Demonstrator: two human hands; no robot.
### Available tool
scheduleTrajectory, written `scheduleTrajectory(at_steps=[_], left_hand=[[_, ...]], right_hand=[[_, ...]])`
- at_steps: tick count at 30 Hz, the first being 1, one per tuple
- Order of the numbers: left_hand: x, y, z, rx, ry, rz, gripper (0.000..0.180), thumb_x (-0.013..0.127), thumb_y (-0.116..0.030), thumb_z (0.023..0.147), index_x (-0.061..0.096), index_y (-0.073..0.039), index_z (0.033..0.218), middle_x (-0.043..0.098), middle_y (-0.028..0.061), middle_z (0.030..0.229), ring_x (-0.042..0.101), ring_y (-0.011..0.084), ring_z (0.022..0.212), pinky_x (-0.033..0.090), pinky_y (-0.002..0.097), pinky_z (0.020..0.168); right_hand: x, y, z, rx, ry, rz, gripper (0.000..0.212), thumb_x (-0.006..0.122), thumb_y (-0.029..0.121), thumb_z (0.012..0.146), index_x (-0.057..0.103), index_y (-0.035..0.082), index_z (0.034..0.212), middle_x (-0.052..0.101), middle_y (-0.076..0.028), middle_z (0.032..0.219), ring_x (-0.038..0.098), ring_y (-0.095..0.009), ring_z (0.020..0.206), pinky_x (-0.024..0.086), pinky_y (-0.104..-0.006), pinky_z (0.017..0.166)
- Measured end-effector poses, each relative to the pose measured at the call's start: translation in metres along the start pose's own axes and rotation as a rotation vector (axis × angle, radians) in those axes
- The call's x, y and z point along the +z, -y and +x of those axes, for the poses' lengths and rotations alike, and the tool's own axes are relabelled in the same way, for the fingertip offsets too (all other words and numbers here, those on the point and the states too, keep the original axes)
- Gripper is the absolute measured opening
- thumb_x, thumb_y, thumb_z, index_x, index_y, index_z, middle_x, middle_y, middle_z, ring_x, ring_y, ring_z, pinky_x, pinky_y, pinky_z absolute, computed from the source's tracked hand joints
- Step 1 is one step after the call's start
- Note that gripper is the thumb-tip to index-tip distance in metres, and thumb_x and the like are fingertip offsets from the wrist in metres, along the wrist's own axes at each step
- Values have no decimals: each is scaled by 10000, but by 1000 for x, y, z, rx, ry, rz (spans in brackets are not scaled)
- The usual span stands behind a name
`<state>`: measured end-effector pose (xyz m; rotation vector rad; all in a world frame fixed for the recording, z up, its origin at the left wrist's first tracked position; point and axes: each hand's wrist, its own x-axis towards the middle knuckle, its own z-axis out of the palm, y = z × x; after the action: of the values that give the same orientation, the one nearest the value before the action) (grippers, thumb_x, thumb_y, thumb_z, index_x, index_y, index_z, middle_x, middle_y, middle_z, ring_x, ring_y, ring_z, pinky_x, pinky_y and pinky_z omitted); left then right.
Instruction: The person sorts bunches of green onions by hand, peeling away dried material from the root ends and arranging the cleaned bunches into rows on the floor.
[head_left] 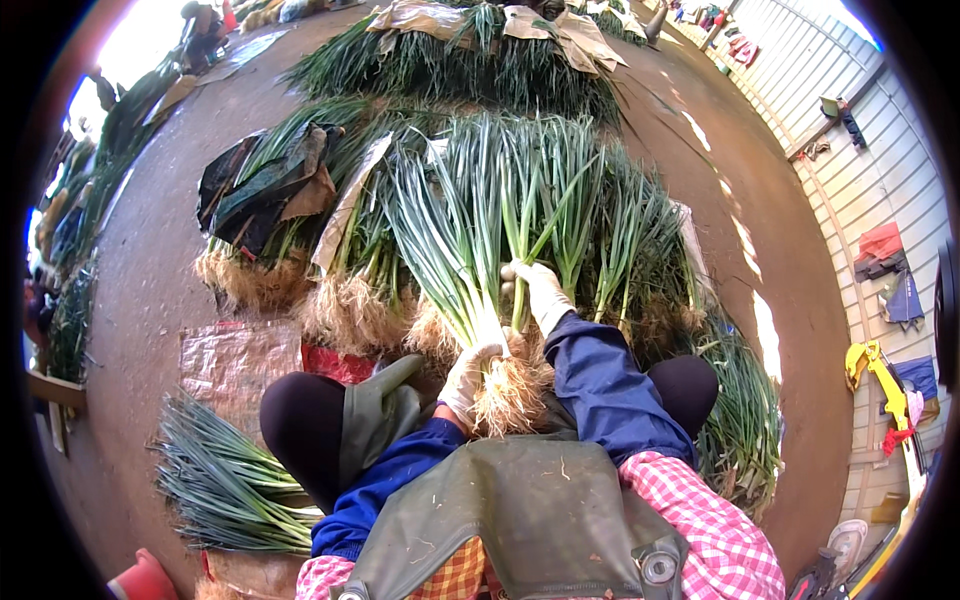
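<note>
My left hand, in a pale glove, wraps round the white lower stems of a bunch of green onions. The bunch's long green leaves fan out away from me, and its tan roots hang toward my lap. Higher up, my gloved right hand has its fingers curled round a green onion stalk beside the bunch. Whether that stalk is part of the same bunch I cannot tell. Close behind both hands lies a row of more green onions, roots facing me.
Dark cloth covers onions at the left of the row. Another heap lies farther back. Trimmed-looking bunches rest at my lower left near a red boot-like object. More onions lie right of my knee. A pale wall stands right.
</note>
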<state>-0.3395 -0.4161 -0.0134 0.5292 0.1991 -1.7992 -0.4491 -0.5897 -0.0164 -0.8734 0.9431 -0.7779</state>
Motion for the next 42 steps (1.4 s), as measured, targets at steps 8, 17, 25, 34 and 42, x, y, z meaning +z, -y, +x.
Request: scheduleTrajectory(at_steps=[8,17,25,34,42], left_hand=[[10,-8,-16,-40,61,-108,305,588,-136,846,589,7,1115,659,142,937,643,225,780,551,336,728],[-19,1,22,202,-54,382,280,615,-71,805,624,15,1072,661,76,863,633,162,675,551,276,623],[-24,3,31,187,-126,566,251,636,-76,780,649,13,1014,641,32,753,583,109,604,482,224,543],[-17,2,20,85,-147,152,225,600,-68,772,599,23,978,607,84,766,614,195,648,527,288,566],[-12,4,17,30,-46,164,328,574,-63,781,598,32,1094,650,93,914,613,181,743,533,298,680]], right_hand=[[14,-8,-14,99,532,777,539,599,284,917,430,-44,1309,599,-21,878,577,-162,793,493,-314,754],[0,13,-14,236,-147,-865,526,533,523,886,676,17,902,692,-113,807,662,-256,769,514,-383,702],[-6,11,-25,32,-270,-1583,647,344,581,913,680,37,816,654,-172,745,627,-367,748,454,-470,688],[-1,-4,-104,56,121,-642,302,561,350,940,667,70,975,596,20,669,520,-66,519,436,-224,474],[9,15,-117,-207,-168,-187,364,530,349,960,678,22,901,685,-37,813,568,-90,684,453,-224,639]])
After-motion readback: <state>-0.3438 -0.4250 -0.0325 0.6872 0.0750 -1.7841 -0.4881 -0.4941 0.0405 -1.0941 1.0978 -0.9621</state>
